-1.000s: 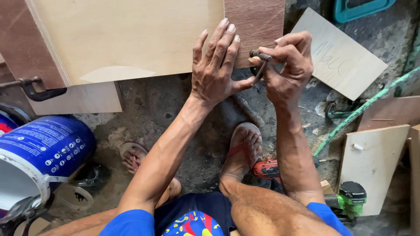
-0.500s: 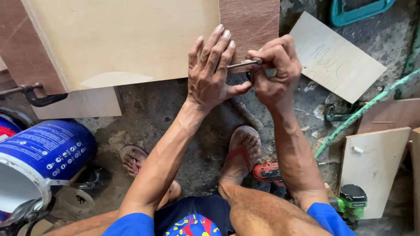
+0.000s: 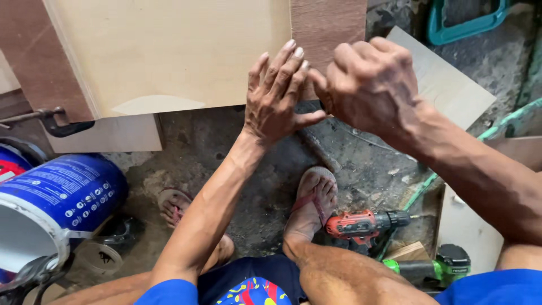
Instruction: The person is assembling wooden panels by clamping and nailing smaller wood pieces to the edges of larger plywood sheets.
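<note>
Left hand (image 3: 282, 93) flat, fingers spread, against pale plywood panel (image 3: 169, 56) at its dark brown edge strip (image 3: 327, 25). Right hand (image 3: 370, 85) now rolled over, fisted; thin metal tool hidden inside, grip contents unclear.

Two hands (image 3: 282, 96) (image 3: 370, 85), two cordless drills (image 3: 364, 223) (image 3: 435, 265) (one red, one green), one blue bucket (image 3: 53, 203).

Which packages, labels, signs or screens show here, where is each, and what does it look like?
Bucket: lower left, lying on its side, round, white.
Its label: wrapped around the bucket, blue with white print and a row of small round icons.
No signs or screens in view.
</note>
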